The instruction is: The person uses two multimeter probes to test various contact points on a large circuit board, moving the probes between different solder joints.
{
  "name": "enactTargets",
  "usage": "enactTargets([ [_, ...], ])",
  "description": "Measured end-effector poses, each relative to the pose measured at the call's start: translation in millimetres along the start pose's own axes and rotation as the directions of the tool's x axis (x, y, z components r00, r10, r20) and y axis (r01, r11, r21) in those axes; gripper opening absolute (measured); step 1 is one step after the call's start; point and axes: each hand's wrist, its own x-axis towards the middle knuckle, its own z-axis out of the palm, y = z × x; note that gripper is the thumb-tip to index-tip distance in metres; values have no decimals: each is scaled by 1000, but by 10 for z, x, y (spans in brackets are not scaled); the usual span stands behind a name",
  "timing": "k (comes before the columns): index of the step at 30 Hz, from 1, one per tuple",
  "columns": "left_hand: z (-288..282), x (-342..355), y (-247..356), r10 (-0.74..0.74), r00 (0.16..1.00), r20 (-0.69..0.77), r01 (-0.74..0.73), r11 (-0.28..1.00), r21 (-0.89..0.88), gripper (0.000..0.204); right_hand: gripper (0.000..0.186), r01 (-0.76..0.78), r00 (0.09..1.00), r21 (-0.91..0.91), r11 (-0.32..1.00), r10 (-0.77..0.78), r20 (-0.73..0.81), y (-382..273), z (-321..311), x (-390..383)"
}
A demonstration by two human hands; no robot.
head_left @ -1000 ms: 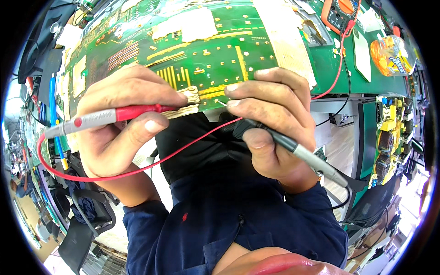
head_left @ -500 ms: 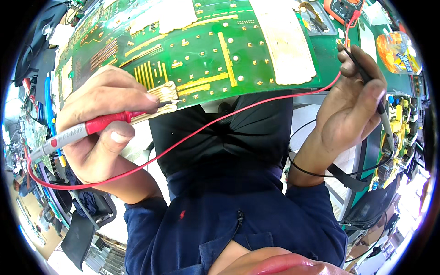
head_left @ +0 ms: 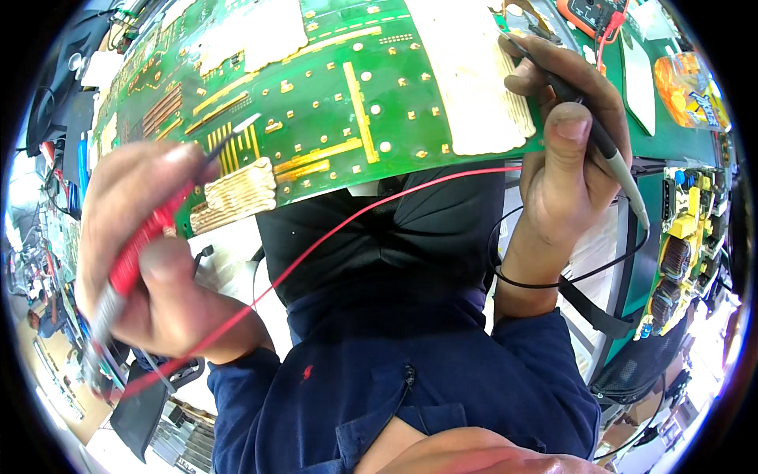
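Note:
In my left hand (head_left: 170, 304), closed and slightly blurred, is a red multimeter probe (head_left: 130, 265) with a grey tail. Its dark tip points up and right over the left part of a large green circuit board (head_left: 320, 122); whether it touches cannot be told. My right hand (head_left: 564, 189) grips a black probe (head_left: 604, 142) at the board's right end, its tip near the wide cream-white strip (head_left: 474, 87). A ribbed cream patch (head_left: 237, 193) lies at the board's near edge. The red lead (head_left: 332, 229) crosses my lap, while the black lead (head_left: 568, 286) loops below my right wrist.
Back right lies an orange-and-black multimeter (head_left: 588, 16), with an orange plastic package (head_left: 683, 95) beyond it. A board with yellow and blue components (head_left: 679, 237) sits at the right. A black strap (head_left: 592, 304) hangs from the bench edge. At lower left stands a dark chair (head_left: 142, 411).
My left hand moved left, and the red probe's tip swung upward off the ribbed patch. The right hand moved left and up with the black probe to the white strip. The board appears shifted left.

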Motion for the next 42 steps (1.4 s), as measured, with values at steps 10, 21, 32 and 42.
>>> enactTargets([
  [10, 693, 243, 300, -56, 998, 2, 56, 990, -126, 39, 40, -24, 999, 9, 1000, 24, 47, 2, -196, -5],
  [21, 792, 188, 234, -91, 994, -61, 80, 984, -162, 39, 44, 111, 987, -103, 988, -98, 132, 129, -217, -11],
  [32, 760, 184, 204, -98, 995, 1, 97, 983, -154, 41, 47, 274, 934, -20, 962, -261, 244, 231, -232, 95],
  [42, 662, 223, 146, -13, 994, 106, 23, 995, -94, 42, 44, 232, 965, -209, 950, -198, 172, 117, -141, 32],
])
